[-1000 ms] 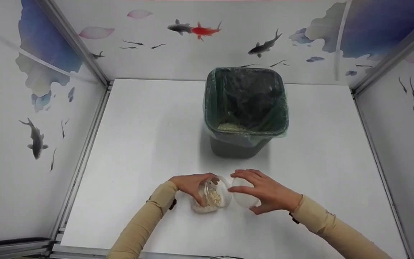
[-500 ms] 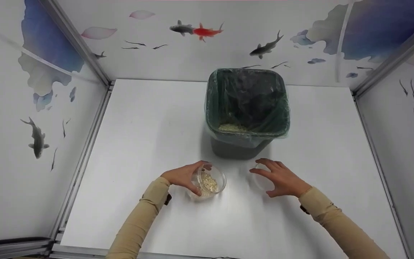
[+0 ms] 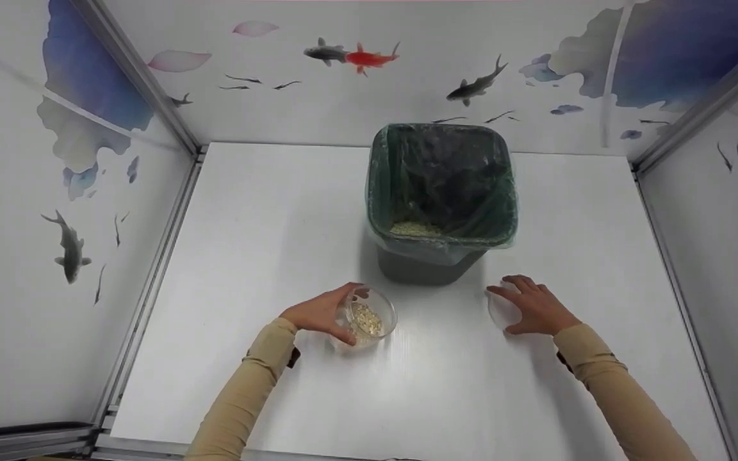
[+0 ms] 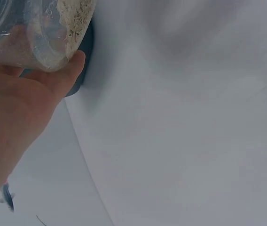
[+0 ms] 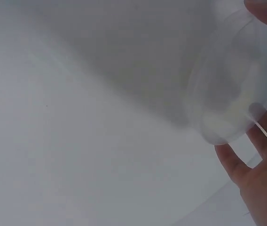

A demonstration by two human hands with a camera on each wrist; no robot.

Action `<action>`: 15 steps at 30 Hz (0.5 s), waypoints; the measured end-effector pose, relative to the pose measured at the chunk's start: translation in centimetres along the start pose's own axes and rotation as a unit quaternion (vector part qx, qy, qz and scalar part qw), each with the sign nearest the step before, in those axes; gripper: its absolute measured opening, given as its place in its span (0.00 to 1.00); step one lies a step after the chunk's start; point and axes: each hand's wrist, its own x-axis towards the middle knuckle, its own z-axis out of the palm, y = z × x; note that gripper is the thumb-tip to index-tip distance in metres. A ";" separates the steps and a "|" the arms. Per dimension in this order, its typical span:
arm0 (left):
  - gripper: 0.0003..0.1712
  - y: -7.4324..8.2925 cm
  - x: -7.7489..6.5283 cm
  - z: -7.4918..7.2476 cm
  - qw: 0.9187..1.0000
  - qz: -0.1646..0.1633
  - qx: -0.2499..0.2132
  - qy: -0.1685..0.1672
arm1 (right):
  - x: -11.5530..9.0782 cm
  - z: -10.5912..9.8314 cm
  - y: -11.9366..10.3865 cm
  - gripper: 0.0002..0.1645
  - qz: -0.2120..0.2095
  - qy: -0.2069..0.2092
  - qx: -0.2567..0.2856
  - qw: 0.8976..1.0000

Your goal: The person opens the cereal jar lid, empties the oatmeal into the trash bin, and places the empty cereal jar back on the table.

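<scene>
My left hand point(image 3: 323, 313) grips a clear round plastic tub point(image 3: 387, 314) from its left side, thumb in front and fingers behind. Pale flaky grains point(image 3: 367, 319) lie inside; in the left wrist view the grains point(image 4: 74, 23) show through the tub's wall. Off to the right, my right hand point(image 3: 539, 309) holds a round translucent lid point(image 3: 503, 312) by its edge, between thumb and fingers. The right wrist view shows the lid point(image 5: 232, 80) tilted, with fingertips on its rim. Lid and tub are well apart.
A dark bin point(image 3: 423, 269) with a green plastic liner point(image 3: 378, 173) stands behind the hands on the white table point(image 3: 266, 211). Some pale grains point(image 3: 414, 228) lie in it. White panels with painted fish point(image 3: 369, 59) enclose the table at the back and sides.
The right hand has carried the lid away to the right and slightly back from the tub. My left hand, with the tub, has shifted a little left and towards the bin.
</scene>
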 end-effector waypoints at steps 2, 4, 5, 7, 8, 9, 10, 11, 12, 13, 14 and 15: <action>0.63 0.1 0.0 -0.2 1.000 0.004 0.001 0.013 | -0.2 0.1 0.6 0.51 0.019 -0.006 0.005 1.000; 0.63 0.3 0.0 -0.5 1.000 0.010 0.005 0.025 | -0.3 0.3 1.1 0.52 0.036 -0.012 0.010 0.999; 0.63 0.4 -0.1 -0.6 0.999 0.010 0.010 0.029 | -0.4 0.4 1.3 0.52 0.045 -0.014 0.013 0.999; 0.63 0.6 -0.1 -0.8 0.999 0.011 0.018 0.039 | -0.6 0.7 1.6 0.52 0.060 -0.019 0.021 0.998; 0.63 0.7 -0.2 -1.0 0.999 0.011 0.022 0.043 | -0.6 0.8 1.7 0.52 0.067 -0.020 0.024 0.997; 0.62 0.8 -0.2 -1.1 0.998 0.014 0.022 0.048 | -0.6 0.9 1.8 0.51 0.072 -0.022 0.026 0.997; 0.62 0.9 -0.3 -1.3 0.998 0.016 0.022 0.053 | -0.7 1.0 1.9 0.51 0.075 -0.022 0.029 0.996; 0.62 1.1 -0.4 -1.4 0.998 0.017 0.024 0.059 | -0.7 1.0 1.9 0.51 0.078 -0.023 0.031 0.996; 0.61 1.2 -0.4 -1.6 0.997 0.019 0.023 0.066 | -0.7 1.1 1.9 0.51 0.080 -0.023 0.032 0.996; 0.61 1.4 -0.5 -1.8 0.997 0.021 0.024 0.073 | -0.7 1.1 1.9 0.51 0.080 -0.020 0.032 0.996; 0.61 1.6 -0.6 -1.9 0.996 0.026 0.025 0.081 | -0.7 1.0 1.9 0.51 0.080 -0.018 0.032 0.996; 0.62 1.8 -0.7 -2.1 0.995 0.027 0.024 0.088 | -0.7 0.9 1.8 0.51 0.079 -0.014 0.032 0.996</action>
